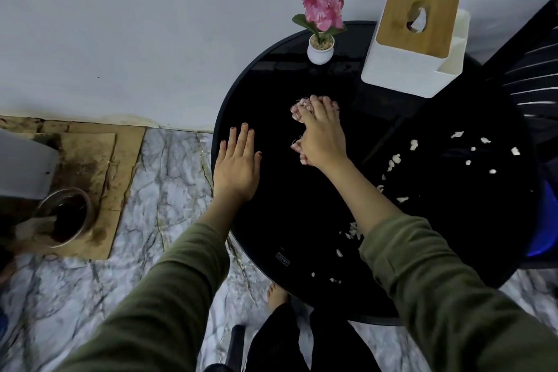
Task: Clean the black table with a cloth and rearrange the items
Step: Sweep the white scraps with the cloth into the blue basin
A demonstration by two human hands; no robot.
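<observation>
The round black table [287, 220] fills the middle and right of the view. My right hand [321, 137] presses a crumpled pink-and-white cloth [297, 110] onto the tabletop near its centre; the cloth shows past my fingertips and under my palm. My left hand [237, 164] lies flat with fingers spread on the table's left edge, holding nothing. Several small white scraps [395, 158] lie scattered over the right and front of the table. A pink artificial flower in a small white pot [320, 51] stands at the far edge. A white tissue box with a wooden lid [413, 42] stands at the far right.
A grey wall runs behind the table. On the marble floor [151, 190] to the left lie a brown cardboard sheet [99, 166] and a glass jar [68, 216]. A black chair [531, 75] stands at the right. My bare foot [276, 296] is under the table's near edge.
</observation>
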